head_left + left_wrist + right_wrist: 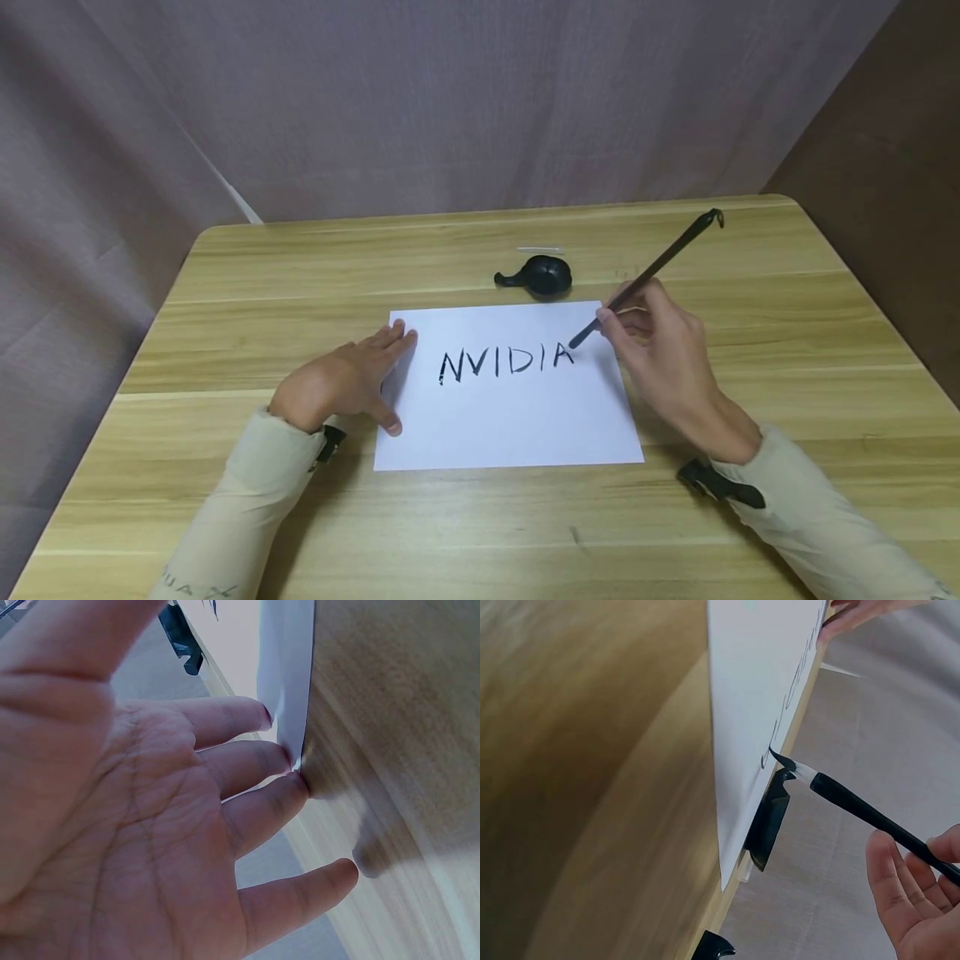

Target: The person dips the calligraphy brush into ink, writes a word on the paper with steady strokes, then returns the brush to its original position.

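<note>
A white sheet of paper [510, 425] lies on the wooden table, with "NVIDIA" lettered across it in black. My right hand [671, 358] pinches the dark handle of a writing brush [660, 262], which slants up to the right. In the right wrist view, the brush's black tip [781, 759] touches the paper by the last letter. My left hand [348, 379] rests spread at the paper's left edge. The left wrist view shows its straight fingers [251, 765], with some fingertips touching the sheet's edge and the little finger out over the wood.
Behind the paper sits a small black dish with a curved handle [547, 277]. A thin clear rod [540, 249] lies just beyond it. The wooden table [487, 533] ends at a grey curtain [450, 108] at the back.
</note>
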Demonstrator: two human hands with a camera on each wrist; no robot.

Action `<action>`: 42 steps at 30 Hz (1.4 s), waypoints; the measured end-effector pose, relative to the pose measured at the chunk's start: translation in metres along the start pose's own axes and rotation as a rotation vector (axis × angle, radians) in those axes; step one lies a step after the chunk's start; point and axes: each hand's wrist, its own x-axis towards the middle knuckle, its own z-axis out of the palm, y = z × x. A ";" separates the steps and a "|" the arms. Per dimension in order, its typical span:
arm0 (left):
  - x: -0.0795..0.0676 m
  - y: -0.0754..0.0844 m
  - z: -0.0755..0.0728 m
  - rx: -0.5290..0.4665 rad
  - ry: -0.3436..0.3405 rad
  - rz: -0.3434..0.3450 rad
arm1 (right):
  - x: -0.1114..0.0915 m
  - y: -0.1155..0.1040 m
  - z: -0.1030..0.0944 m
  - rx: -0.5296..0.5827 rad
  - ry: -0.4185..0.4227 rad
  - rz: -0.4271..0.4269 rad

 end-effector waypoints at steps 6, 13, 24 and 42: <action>0.000 -0.001 0.000 0.002 0.000 0.006 | -0.001 0.003 -0.004 -0.042 0.000 -0.001; 0.000 -0.001 0.000 0.000 0.006 0.009 | -0.001 0.001 -0.006 -0.038 0.026 -0.011; 0.000 0.000 -0.001 0.002 0.011 0.004 | 0.002 -0.011 -0.013 -0.072 0.074 -0.046; -0.001 -0.001 0.000 0.000 0.020 0.009 | 0.004 -0.028 -0.028 -0.203 0.101 -0.186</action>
